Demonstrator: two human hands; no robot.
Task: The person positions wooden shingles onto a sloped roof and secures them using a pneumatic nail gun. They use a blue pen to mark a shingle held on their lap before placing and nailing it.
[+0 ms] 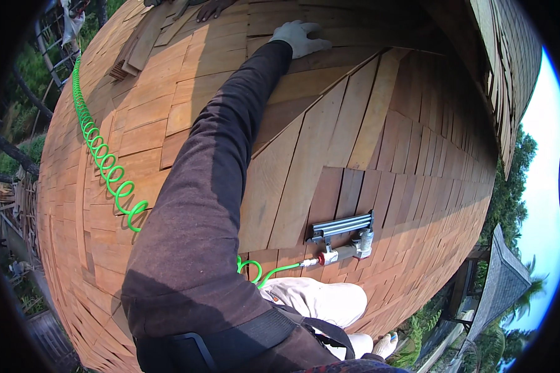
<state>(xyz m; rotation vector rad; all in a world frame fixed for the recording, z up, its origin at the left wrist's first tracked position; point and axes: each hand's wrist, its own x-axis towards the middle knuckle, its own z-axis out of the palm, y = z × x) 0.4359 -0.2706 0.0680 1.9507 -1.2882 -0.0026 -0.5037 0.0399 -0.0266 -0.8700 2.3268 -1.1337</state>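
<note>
My left hand (298, 41), in a pale glove, rests with fingers spread on overlapping wooden shingles (274, 93) near the top of the head view. My dark-sleeved arm reaches across the middle to it. Below and right of it, a diagonal edge crosses longer, paler boards (311, 161). A silver pneumatic nail gun (345, 245) lies on the shingles at lower right, joined to a green coiled air hose (106, 155) that runs behind my arm toward the upper left. My right hand is not in view.
Another person's hand (209, 12) is at the top, beside loose shingles (140, 40). My light-trousered legs (330, 301) are below. The curved roof has an overhanging shingled section (504, 68) at upper right. Beyond are trees, scaffolding (50, 46) and another roof (498, 286).
</note>
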